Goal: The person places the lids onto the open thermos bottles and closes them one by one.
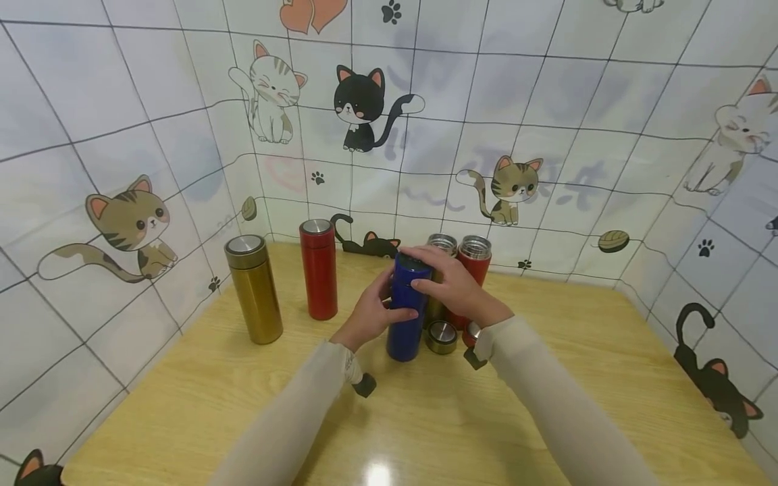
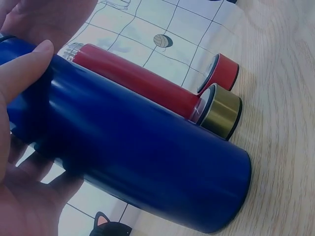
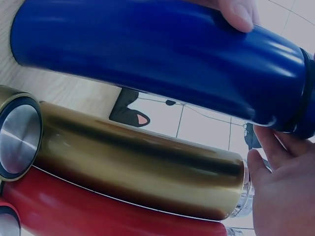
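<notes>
A blue thermos flask (image 1: 404,341) stands upright on the wooden table. My left hand (image 1: 371,317) grips its body, with the thumb across the near side. Over the top, my right hand (image 1: 452,283) holds the blue lid (image 3: 307,98), fingers around its rim. Just right of the flask are a gold thermos (image 3: 142,157) and a red thermos (image 1: 474,266), both lidless with steel necks exposed and partly hidden by my right hand. In front of them, a gold lid (image 1: 442,337) and a red lid (image 2: 221,73) lie on the table.
Left on the table (image 1: 547,405) stand a lidded gold thermos (image 1: 258,300) and, farther back, a lidded red thermos (image 1: 319,280). A wall covering (image 1: 425,182) with cat drawings closes off the back and both sides.
</notes>
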Available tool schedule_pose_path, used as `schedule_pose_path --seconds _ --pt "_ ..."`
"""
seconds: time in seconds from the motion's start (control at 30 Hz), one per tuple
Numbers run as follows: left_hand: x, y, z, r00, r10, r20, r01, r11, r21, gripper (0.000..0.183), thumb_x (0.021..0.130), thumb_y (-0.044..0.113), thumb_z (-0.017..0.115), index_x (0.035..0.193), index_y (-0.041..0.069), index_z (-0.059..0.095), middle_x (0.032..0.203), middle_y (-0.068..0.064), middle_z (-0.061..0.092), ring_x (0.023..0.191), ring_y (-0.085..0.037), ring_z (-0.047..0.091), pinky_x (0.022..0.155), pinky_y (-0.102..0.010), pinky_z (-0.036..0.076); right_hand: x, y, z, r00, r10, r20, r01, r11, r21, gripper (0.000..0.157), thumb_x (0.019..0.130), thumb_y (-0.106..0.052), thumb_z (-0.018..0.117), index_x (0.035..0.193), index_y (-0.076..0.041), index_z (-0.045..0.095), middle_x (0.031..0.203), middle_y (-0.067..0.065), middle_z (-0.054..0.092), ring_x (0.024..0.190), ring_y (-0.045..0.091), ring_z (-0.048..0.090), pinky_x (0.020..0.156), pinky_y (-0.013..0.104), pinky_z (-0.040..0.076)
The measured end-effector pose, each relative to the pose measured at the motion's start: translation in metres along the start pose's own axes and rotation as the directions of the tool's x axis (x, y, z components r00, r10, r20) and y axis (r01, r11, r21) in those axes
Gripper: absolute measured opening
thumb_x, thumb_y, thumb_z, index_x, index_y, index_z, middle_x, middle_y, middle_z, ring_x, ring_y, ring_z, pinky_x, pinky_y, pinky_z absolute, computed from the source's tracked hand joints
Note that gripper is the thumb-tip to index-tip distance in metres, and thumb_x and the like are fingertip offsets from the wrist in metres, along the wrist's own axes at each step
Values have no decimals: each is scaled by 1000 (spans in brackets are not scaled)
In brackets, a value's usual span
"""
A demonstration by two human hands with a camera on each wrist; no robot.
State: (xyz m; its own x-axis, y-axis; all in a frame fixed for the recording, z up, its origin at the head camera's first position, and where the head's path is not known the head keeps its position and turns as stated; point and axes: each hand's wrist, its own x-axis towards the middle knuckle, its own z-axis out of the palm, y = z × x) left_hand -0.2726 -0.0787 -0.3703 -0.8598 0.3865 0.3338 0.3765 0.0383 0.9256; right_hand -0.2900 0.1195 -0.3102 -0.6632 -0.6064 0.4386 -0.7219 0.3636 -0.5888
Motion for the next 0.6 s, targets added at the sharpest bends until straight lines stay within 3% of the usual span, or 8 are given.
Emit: schedule_pose_path --seconds 0.2,0.4,0.6 --pt "-3 8 1 1000 -7 3 7 1000 11 95 84 6 76 157 26 18 150 -8 41 131 -29 46 104 -51 39 0 0 -5 1000 -3 6 3 999 -34 56 94 -23 64 147 -21 46 143 6 48 132 28 41 105 58 33" --pt "-2 7 0 1000 -17 6 17 999 30 95 84 8 76 157 27 18 150 -6 41 131 -28 46 103 -50 40 0 -1 -3 999 9 -50 -14 996 -92 57 91 -26 70 144 -22 50 141 4 52 133 29 40 108 59 28" --pt "-3 6 0 1000 -19 7 19 999 27 94 85 8 76 156 27 19 151 -6 40 131 -28 46 103 -50 40 -1 2 3 992 -3 -123 -15 989 -145 59 87 -31 75 141 -25 54 128 6 56 119 25 49 100 53 40"
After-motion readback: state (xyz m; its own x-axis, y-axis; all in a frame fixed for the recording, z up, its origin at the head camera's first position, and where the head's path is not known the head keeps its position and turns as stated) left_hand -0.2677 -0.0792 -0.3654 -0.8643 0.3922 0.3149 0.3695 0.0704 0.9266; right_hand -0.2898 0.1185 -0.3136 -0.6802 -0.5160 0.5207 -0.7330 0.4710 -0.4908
